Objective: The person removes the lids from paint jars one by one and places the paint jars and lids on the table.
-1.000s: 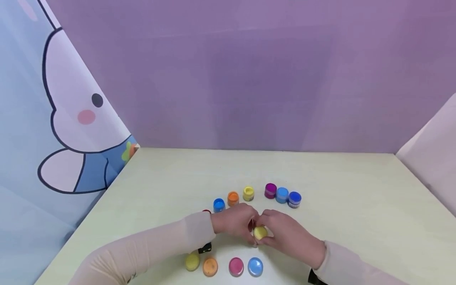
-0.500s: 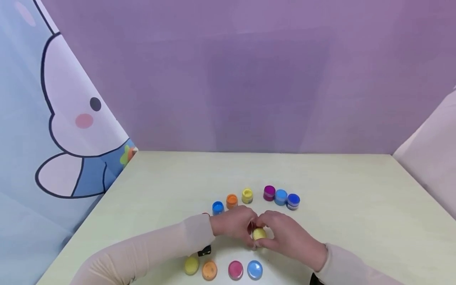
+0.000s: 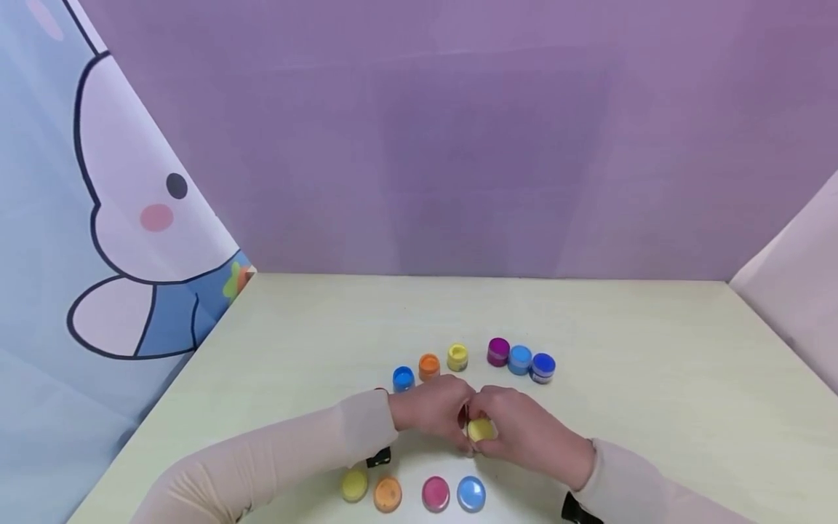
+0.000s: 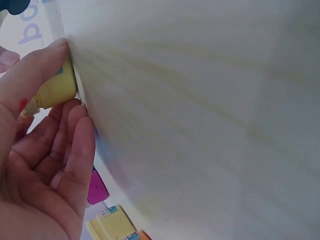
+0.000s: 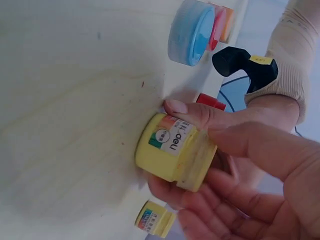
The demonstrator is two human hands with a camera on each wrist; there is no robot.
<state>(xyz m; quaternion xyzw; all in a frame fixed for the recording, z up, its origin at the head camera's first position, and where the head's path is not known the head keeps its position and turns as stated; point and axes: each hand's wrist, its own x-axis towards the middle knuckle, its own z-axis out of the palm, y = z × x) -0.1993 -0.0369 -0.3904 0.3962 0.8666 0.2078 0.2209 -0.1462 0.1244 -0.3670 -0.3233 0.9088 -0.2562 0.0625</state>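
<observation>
Both hands meet around a small yellow paint jar [image 3: 481,429], near the front middle of the table. My left hand [image 3: 435,411] holds the jar's body between thumb and fingers. My right hand [image 3: 533,437] grips its pale yellow lid [image 5: 197,165] from the other side, thumb and fingers at the rim. A printed label [image 5: 172,135] shows on the jar's side in the right wrist view. The lid still sits on the jar there. In the left wrist view the left thumb covers part of the jar [image 4: 57,90].
Lidless blue [image 3: 403,377], orange [image 3: 428,365] and yellow [image 3: 457,356] jars stand behind the hands. Purple [image 3: 498,351], light blue [image 3: 520,359] and dark blue [image 3: 543,367] jars stand right of them. In front lie yellow [image 3: 354,485], orange [image 3: 388,494], pink [image 3: 435,494] and blue [image 3: 471,494] lids.
My right hand's fingers have shifted slightly around the lid, with the thumb drawn in closer. The left hand and jar stay in place; the head view has tilted a little.
</observation>
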